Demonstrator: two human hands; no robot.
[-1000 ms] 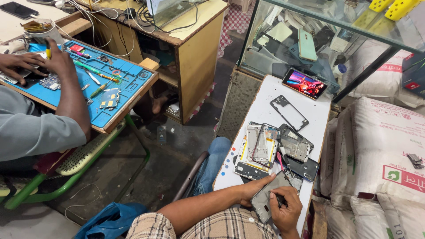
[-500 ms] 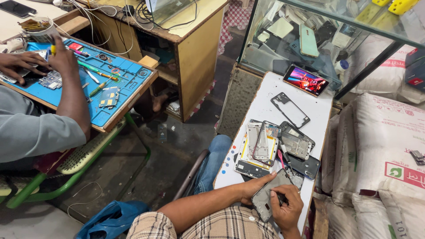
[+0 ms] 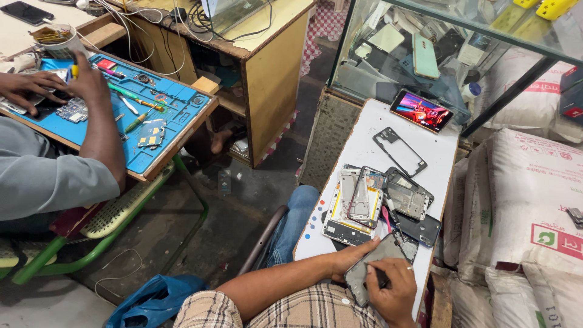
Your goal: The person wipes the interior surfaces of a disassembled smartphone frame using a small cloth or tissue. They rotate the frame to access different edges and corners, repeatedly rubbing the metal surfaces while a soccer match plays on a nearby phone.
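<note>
Down at the near end of the white worktop [image 3: 364,136], the left hand [image 3: 349,258] steadies an opened grey phone body [image 3: 379,270], its fingers spread along the left edge and pressing it flat. The right hand [image 3: 392,291] is bunched over the lower half of that phone, fingers closed narrowly round a thin dark tool [image 3: 382,278] whose tip meets the phone's inside; what the tip touches is hidden by the hand.

As far as can be judged, the dismantling is well along: the phone lies open with its back off, and a heap of stripped parts [image 3: 376,200] sits just beyond it, among them a silver mid-frame, a bare black phone frame [image 3: 399,152] lying apart, and a dark back cover [image 3: 419,228] touching the heap. What seems left is the work inside this one body, which is not yet emptied or closed up. A lit phone [image 3: 421,111] rests at the far end, near the glass display case [image 3: 449,54].

To the left, another person's hands [image 3: 54,88] work over a blue repair mat [image 3: 152,103], well apart from this worktop.
</note>
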